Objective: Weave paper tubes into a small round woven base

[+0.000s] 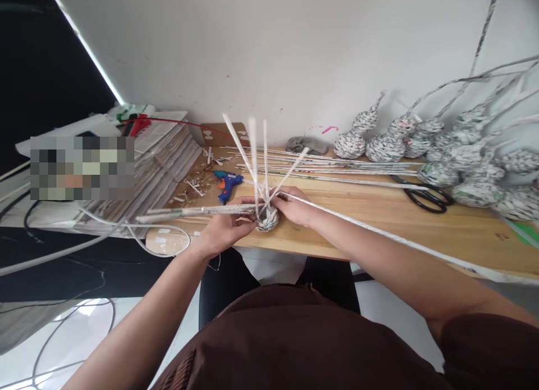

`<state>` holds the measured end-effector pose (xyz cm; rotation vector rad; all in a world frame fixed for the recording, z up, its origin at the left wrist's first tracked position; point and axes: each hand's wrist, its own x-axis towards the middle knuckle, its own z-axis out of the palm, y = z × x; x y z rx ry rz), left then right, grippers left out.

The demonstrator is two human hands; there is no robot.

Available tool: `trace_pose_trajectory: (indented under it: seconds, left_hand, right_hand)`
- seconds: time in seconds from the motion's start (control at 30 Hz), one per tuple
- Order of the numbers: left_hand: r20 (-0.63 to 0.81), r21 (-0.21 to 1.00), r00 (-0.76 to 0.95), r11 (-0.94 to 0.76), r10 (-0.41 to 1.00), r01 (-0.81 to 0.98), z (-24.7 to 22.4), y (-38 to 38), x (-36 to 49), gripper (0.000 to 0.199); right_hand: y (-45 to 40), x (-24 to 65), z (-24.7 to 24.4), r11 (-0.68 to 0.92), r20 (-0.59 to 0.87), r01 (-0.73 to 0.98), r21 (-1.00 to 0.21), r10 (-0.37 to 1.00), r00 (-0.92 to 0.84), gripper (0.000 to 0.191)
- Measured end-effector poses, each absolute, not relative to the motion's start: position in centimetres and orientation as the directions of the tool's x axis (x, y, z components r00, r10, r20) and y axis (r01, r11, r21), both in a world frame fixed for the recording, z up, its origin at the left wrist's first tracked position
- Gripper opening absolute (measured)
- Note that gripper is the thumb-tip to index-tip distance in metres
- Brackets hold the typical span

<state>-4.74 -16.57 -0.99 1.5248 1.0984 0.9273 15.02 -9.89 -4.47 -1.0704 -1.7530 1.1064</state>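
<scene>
A small round woven piece of rolled paper (268, 218) sits at the front edge of the wooden table, between my two hands. Several white paper rods (253, 148) stick up and fan out from it, and others point left. My left hand (222, 231) is closed on its left side, thumb at the weave. My right hand (293, 205) pinches at its right rim, where a long paper strand (362, 224) runs off to the right over the forearm. Some of my fingertips are hidden behind the piece.
Loose paper rods (337, 168) lie across the table (337, 204). A blue glue gun (229, 185) rests beside paper scraps. Black-handled scissors (427, 199) lie right, near several gourd-shaped woven pieces (385, 146). Stacked paper (168, 159) and a white cable (158, 254) are at left.
</scene>
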Motion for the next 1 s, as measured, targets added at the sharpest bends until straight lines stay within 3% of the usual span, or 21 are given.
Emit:
trace_pose_trajectory:
  seconds: [0.23, 0.6, 0.73, 1.0]
  left_hand:
    - [0.072, 0.964, 0.187, -0.116, 0.98, 0.239, -1.9, -15.9, -5.8, 0.037]
    - [-0.023, 0.933, 0.332, -0.099, 0.943, 0.346, -0.4, -14.4, -6.8, 0.028]
    - [0.024, 0.899, 0.361, -0.178, 0.932, 0.4, -0.1, -13.6, -6.6, 0.023]
    - [0.048, 0.93, 0.195, -0.115, 0.98, 0.349, -1.6, -13.4, -5.4, 0.022]
  right_hand:
    - [-9.6, 14.7, -4.8, 0.344, 0.257, 0.143, -0.928, 0.87, -0.42, 0.014]
    - [-10.1, 15.3, -5.2, 0.357, 0.27, 0.111, -0.927, 0.844, -0.463, 0.018]
    - [-10.2, 15.3, -5.1, 0.327, 0.246, 0.097, -0.94, 0.846, -0.473, 0.019]
    - [-10.4, 15.4, -4.8, 0.365, 0.298, 0.058, -0.929, 0.834, -0.465, 0.019]
